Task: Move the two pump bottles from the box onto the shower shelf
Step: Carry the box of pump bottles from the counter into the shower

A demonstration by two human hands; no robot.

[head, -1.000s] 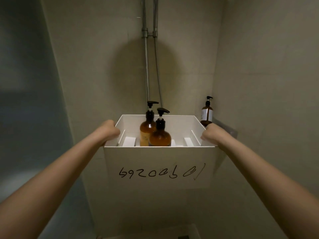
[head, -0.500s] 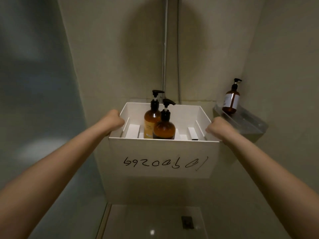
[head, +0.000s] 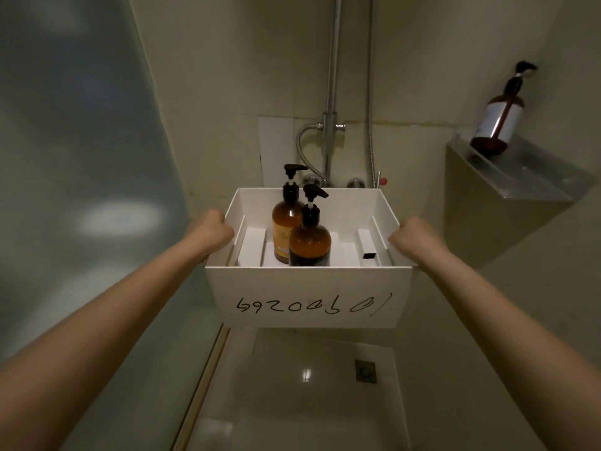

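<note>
The left hand (head: 211, 229) is clenched around the left wall of the white box (head: 260, 281), and the right hand (head: 413, 236) grips the right wall in the same way. The fingers of both are hidden behind the box. The box hangs in the air between the two outstretched arms, with its open top facing up. Dark handwriting (head: 309, 307) runs upside down across its front wall.

Inside, two amber bottles with black pumps stand upright near the middle of the box floor. The taller pump bottle (head: 287, 219) is toward the back wall. The shorter pump bottle (head: 309, 244) is just in front of it and slightly right, close to the front wall; whether they touch cannot be told. White inserts (head: 252, 245) lie to either side of them, along the left and right walls.

Beyond the box, a shower pipe (head: 331, 76) and a hose (head: 369, 92) run up the back wall. To the right and higher, the shower shelf (head: 527, 177) juts from the side wall. It carries a white-labelled pump bottle (head: 499, 125) at its far end, well apart from the box. A glass partition (head: 81, 157) stands on the left, and a floor drain (head: 366, 371) sits below.
</note>
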